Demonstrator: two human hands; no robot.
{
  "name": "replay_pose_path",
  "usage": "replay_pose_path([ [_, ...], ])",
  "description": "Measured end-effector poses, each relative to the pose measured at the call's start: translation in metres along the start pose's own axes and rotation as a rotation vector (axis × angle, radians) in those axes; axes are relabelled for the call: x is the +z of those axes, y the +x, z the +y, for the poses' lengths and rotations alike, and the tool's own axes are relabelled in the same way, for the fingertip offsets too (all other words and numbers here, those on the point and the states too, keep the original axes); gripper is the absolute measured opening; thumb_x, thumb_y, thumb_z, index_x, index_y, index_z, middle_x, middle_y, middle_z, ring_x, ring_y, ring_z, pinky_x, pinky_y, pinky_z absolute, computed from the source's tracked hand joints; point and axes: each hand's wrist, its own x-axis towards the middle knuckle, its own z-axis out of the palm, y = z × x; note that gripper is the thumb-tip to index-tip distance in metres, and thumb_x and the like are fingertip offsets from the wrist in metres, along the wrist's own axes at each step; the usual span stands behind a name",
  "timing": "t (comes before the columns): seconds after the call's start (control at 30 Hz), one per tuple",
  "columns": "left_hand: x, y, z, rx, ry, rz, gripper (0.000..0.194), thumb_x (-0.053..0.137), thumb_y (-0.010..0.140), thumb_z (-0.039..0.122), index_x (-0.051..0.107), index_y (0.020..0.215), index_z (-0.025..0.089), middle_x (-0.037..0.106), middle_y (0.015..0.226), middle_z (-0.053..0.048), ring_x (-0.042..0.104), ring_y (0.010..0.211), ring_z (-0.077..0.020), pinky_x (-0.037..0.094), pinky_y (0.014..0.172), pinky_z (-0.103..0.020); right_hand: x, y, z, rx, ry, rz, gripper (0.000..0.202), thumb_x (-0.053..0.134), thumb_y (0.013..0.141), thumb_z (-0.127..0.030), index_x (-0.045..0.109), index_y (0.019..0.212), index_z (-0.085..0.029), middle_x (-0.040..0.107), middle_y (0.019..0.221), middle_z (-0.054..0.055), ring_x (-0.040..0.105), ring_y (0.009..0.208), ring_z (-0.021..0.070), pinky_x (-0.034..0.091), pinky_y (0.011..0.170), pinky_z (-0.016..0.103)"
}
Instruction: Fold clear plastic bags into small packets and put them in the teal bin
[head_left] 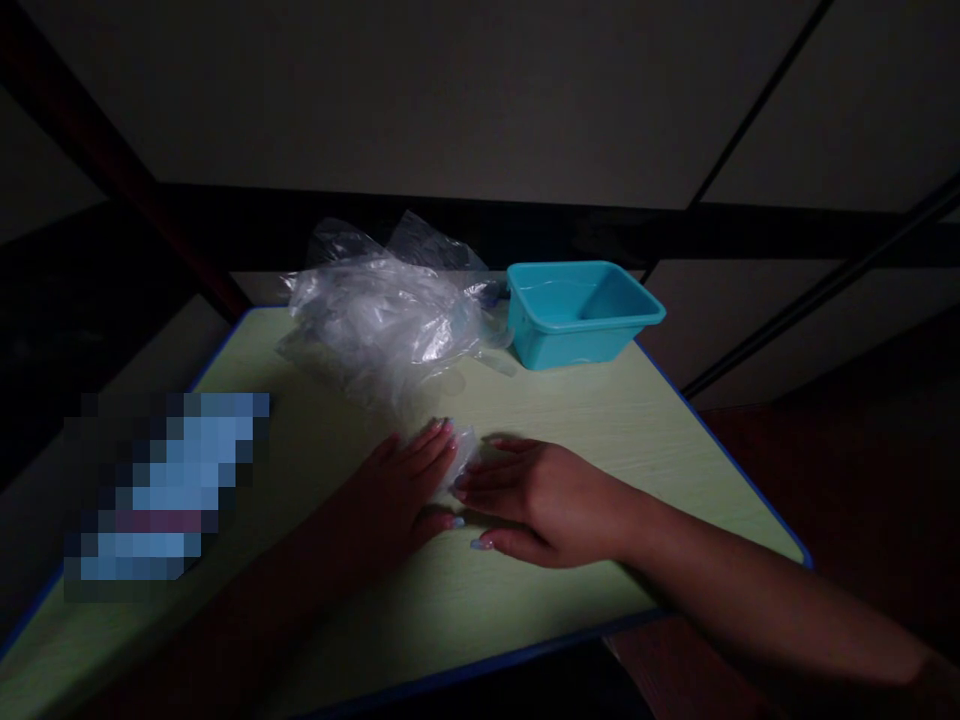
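Both of my hands rest low over the pale green table (pixel 540 620), close together near its middle. My left hand (pixel 416 485) lies with its fingers stretched out over part of a small clear plastic piece (pixel 463 450). From the right, my right hand (pixel 532 495) touches the same piece with its fingertips, its fingers extended and thumb apart. Part of the plastic is hidden under the fingers. Just beyond my left hand, a large crumpled heap of clear plastic bags (pixel 390 310) spreads over the far left of the table.
An open turquoise bin (pixel 577 345) stands at the far right of the table. A blurred-out blue, flat object (pixel 169 480) lies at the left edge. Behind the table is a panelled surface (pixel 420 100) with a dark band.
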Motion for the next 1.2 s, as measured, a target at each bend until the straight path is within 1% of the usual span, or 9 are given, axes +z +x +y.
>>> replay_pose_path([
  [0.13, -0.001, 0.001, -0.001, -0.009, -0.021, 0.010, 0.059, 0.039, 0.097, 0.049, 0.036, 0.144, 0.013, 0.034, 0.152, -0.017, 0.030, 0.142, -0.0287, 0.032, 0.109, -0.047, -0.001, -0.001, -0.001, 0.007, -0.008, 0.021, 0.032, 0.049, 0.096, -0.035, 0.064, 0.116, -0.014, 0.069, 0.116, 0.010, 0.062, 0.111, 0.0226, 0.029, 0.111, 0.047],
  [0.27, -0.012, 0.005, 0.001, -0.033, -0.049, 0.139, 0.045, 0.039, 0.097, 0.036, 0.048, 0.134, 0.012, 0.045, 0.145, -0.017, 0.038, 0.136, -0.0285, 0.035, 0.108, -0.047, -0.001, -0.001, -0.001, 0.002, -0.035, 0.059, 0.034, 0.048, 0.097, -0.035, 0.063, 0.118, -0.013, 0.071, 0.111, 0.011, 0.064, 0.107, 0.0229, 0.034, 0.107, 0.046],
  [0.4, -0.027, 0.008, 0.002, -0.129, -0.151, 0.298, 0.034, 0.035, 0.097, 0.029, 0.060, 0.114, 0.014, 0.059, 0.122, -0.014, 0.054, 0.116, -0.0261, 0.045, 0.098, -0.041, -0.001, 0.000, 0.000, 0.039, -0.048, 0.088, 0.034, 0.047, 0.097, -0.034, 0.063, 0.119, -0.013, 0.069, 0.112, 0.011, 0.062, 0.107, 0.0238, 0.042, 0.101, 0.043],
  [0.53, -0.040, 0.009, -0.004, -0.281, -0.247, 0.354, 0.031, 0.034, 0.096, 0.030, 0.059, 0.103, 0.013, 0.059, 0.102, -0.012, 0.057, 0.097, -0.0242, 0.048, 0.087, -0.038, 0.001, 0.001, 0.002, 0.135, -0.048, 0.094, 0.036, 0.047, 0.096, -0.030, 0.060, 0.125, -0.013, 0.063, 0.124, 0.013, 0.057, 0.115, 0.0250, 0.041, 0.102, 0.044],
  [0.67, -0.041, 0.010, -0.011, -0.403, -0.306, 0.289, 0.029, 0.036, 0.094, 0.032, 0.058, 0.100, 0.015, 0.060, 0.095, -0.008, 0.058, 0.086, -0.0224, 0.048, 0.079, -0.036, 0.005, 0.001, 0.005, 0.230, -0.056, 0.055, 0.054, 0.048, 0.095, -0.035, 0.040, 0.144, -0.015, 0.037, 0.151, 0.015, 0.033, 0.138, 0.0280, 0.027, 0.112, 0.052],
  [0.8, -0.039, 0.009, -0.010, -0.495, -0.305, 0.161, 0.026, 0.036, 0.093, 0.031, 0.058, 0.096, 0.018, 0.064, 0.092, -0.007, 0.061, 0.083, -0.0228, 0.047, 0.077, -0.035, 0.010, -0.001, 0.007, 0.263, 0.000, -0.043, 0.072, 0.046, 0.095, -0.049, 0.020, 0.152, -0.015, 0.013, 0.158, 0.016, 0.012, 0.146, 0.0270, 0.011, 0.115, 0.058],
  [0.9, -0.041, 0.008, -0.006, -0.509, -0.298, 0.087, 0.025, 0.035, 0.094, 0.028, 0.058, 0.098, 0.018, 0.065, 0.092, -0.007, 0.061, 0.083, -0.0226, 0.045, 0.074, -0.034, 0.013, -0.001, 0.009, 0.270, 0.061, -0.141, 0.073, 0.045, 0.094, -0.053, 0.021, 0.152, -0.017, 0.016, 0.157, 0.017, 0.013, 0.146, 0.0281, 0.010, 0.113, 0.061],
  [1.1, -0.053, 0.004, 0.001, -0.325, -0.296, -0.046, 0.016, 0.049, 0.088, 0.033, 0.053, 0.081, 0.019, 0.060, 0.079, -0.001, 0.053, 0.067, -0.0173, 0.035, 0.059, -0.026, 0.012, 0.001, 0.010, 0.267, 0.057, -0.186, 0.067, 0.050, 0.092, -0.053, 0.028, 0.150, -0.028, 0.009, 0.158, 0.016, 0.007, 0.146, 0.0287, 0.007, 0.111, 0.062],
  [1.2, -0.060, 0.002, -0.003, -0.383, -0.263, -0.021, 0.024, 0.046, 0.090, 0.037, 0.048, 0.073, 0.019, 0.055, 0.073, 0.000, 0.048, 0.062, -0.0160, 0.030, 0.056, -0.026, 0.009, 0.001, 0.008, 0.262, 0.057, -0.215, 0.067, 0.056, 0.090, -0.051, 0.029, 0.149, -0.034, 0.002, 0.158, 0.015, 0.004, 0.146, 0.0304, 0.006, 0.110, 0.064],
])
